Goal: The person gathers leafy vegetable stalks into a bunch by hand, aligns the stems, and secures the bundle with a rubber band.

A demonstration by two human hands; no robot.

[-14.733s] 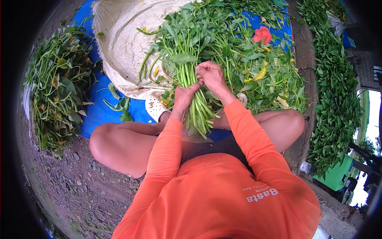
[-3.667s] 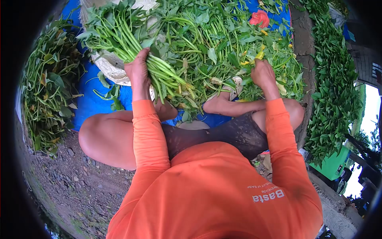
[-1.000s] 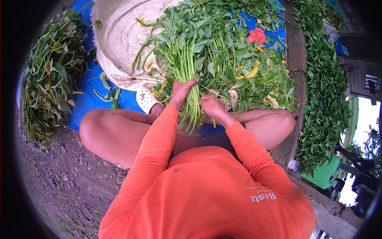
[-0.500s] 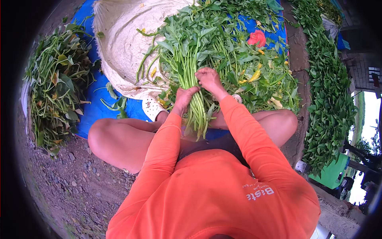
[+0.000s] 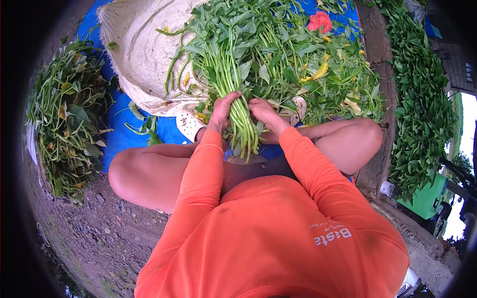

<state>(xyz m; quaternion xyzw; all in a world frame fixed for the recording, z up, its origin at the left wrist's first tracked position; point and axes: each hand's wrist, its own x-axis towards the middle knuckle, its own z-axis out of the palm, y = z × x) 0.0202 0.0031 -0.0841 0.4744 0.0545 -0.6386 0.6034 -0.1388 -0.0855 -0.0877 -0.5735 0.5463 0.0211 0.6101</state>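
A bunch of water spinach (image 5: pixel 231 67), with long pale-green stems and leaves pointing away from me, stands over my lap. My left hand (image 5: pixel 222 111) is wrapped round its stems from the left, thumb across the front. The cut stem ends (image 5: pixel 248 146) hang below that grip. On the other side, my right hand (image 5: pixel 266 111) is closed against the stems, its fingertips curled in; whatever they pinch is too small or hidden to make out. Loose water spinach (image 5: pixel 278 54) lies just beyond both hands.
A whitish sack (image 5: pixel 144 59) lies on a blue tarp (image 5: pixel 117 119). Trimmed stems and leaves (image 5: pixel 72 119) are heaped at left, yellowing leaves (image 5: pixel 320 72) at right. A red plastic bag (image 5: pixel 319 21) sits farther back. Leafy bunches (image 5: pixel 422 99) line the right side, near a green container (image 5: pixel 425 198).
My right hand has come down from above the stems to their right side. The bunch stays in my left hand, and its stems slant a little more. The view has shifted slightly.
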